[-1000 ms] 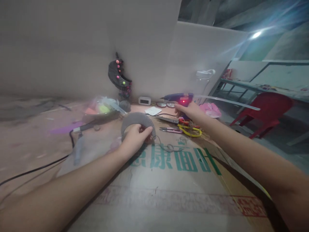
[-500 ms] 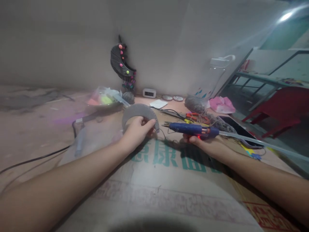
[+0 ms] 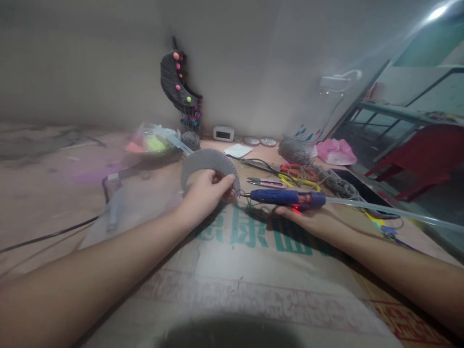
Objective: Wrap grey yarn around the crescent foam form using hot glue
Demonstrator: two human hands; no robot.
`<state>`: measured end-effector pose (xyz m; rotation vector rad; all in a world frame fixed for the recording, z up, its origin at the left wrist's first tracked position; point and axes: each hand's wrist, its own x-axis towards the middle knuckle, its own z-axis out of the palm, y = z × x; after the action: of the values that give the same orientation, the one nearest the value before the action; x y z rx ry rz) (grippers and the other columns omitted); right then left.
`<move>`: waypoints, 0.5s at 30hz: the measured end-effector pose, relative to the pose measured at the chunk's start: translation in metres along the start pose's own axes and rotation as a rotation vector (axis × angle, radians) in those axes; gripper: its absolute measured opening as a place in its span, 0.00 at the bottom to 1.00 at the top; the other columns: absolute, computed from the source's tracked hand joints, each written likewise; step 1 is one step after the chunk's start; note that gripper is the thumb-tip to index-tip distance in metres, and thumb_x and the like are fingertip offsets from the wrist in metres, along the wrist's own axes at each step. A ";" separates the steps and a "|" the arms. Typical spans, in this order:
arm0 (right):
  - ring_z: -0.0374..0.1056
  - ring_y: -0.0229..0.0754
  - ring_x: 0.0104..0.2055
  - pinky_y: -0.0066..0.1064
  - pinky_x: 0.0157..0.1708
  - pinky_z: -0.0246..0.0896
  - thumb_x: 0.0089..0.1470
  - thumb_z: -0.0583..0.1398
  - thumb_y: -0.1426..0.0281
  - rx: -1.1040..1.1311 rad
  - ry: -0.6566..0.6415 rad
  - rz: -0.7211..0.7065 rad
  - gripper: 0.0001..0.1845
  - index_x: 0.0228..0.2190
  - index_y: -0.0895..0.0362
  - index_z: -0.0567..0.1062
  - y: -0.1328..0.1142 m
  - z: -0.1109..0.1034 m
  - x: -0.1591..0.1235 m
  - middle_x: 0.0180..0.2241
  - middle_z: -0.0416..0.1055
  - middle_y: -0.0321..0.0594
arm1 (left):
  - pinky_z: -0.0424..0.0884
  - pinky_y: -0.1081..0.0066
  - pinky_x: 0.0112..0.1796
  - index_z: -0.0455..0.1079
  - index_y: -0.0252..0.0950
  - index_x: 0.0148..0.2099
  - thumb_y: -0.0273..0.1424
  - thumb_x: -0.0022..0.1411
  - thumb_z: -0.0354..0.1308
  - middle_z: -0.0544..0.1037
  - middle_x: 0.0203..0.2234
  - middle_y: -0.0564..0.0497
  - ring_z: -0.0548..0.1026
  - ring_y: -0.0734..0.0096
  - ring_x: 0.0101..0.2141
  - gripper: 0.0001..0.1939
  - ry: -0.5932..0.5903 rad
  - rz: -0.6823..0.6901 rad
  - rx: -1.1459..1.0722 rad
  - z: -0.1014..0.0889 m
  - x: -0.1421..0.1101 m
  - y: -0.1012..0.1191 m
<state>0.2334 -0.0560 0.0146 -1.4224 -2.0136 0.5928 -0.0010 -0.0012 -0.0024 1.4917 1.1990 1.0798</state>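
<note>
A grey crescent [image 3: 206,160], its surface ribbed as if wound with yarn, is pinched near its right tip by my left hand [image 3: 207,189]. My right hand [image 3: 300,216] is closed round the handle of a blue glue gun [image 3: 275,196], with a long clear glue stick [image 3: 373,208] sticking out of its back end. A red light glows on the gun near my thumb. The nozzle is at the crescent's right tip; whether they touch I cannot tell. Most of my fingers on both hands are hidden.
Thread snips [image 3: 266,183], pliers with yellow handles [image 3: 304,182], grey yarn [image 3: 295,152] and a phone [image 3: 362,192] lie beyond the gun. A bowl of bright pompoms [image 3: 150,147] sits back left. Against the wall hangs a decorated dark crescent [image 3: 174,79]; a small white clock [image 3: 224,134] stands nearby.
The glue gun in my right hand has moved slightly left, bringing its nozzle up to the crescent's tip. The snips behind it have come into view. My left hand keeps its hold.
</note>
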 end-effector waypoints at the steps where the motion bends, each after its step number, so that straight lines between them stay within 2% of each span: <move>1: 0.75 0.54 0.43 0.44 0.46 0.72 0.51 0.60 0.53 -0.002 0.004 0.000 0.17 0.36 0.50 0.79 0.000 0.000 0.000 0.38 0.78 0.40 | 0.67 0.71 0.29 0.66 0.35 0.30 0.43 0.59 0.57 0.77 0.22 0.50 0.74 0.70 0.25 0.15 0.000 0.000 -0.001 0.000 0.000 0.001; 4: 0.75 0.54 0.42 0.44 0.44 0.73 0.51 0.60 0.53 -0.010 0.007 -0.014 0.16 0.34 0.50 0.79 0.000 0.001 0.001 0.35 0.78 0.41 | 0.66 0.72 0.29 0.66 0.35 0.29 0.42 0.59 0.58 0.76 0.21 0.51 0.74 0.70 0.24 0.15 0.008 0.003 0.018 -0.001 -0.002 0.004; 8: 0.75 0.53 0.43 0.42 0.45 0.73 0.51 0.60 0.55 0.016 -0.012 -0.039 0.15 0.36 0.50 0.79 -0.001 0.000 0.002 0.37 0.79 0.41 | 0.65 0.72 0.29 0.66 0.35 0.28 0.41 0.59 0.57 0.76 0.20 0.52 0.73 0.70 0.24 0.15 0.013 0.003 0.030 -0.001 -0.003 0.007; 15: 0.75 0.51 0.38 0.41 0.40 0.74 0.50 0.61 0.55 -0.025 0.005 -0.035 0.14 0.33 0.50 0.79 0.005 0.001 0.002 0.33 0.78 0.40 | 0.65 0.72 0.29 0.66 0.36 0.28 0.43 0.58 0.57 0.76 0.21 0.52 0.73 0.70 0.24 0.16 0.019 0.009 0.047 0.000 0.000 0.002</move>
<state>0.2353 -0.0523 0.0115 -1.3992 -2.0438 0.5507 -0.0010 -0.0018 -0.0002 1.5265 1.2397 1.0810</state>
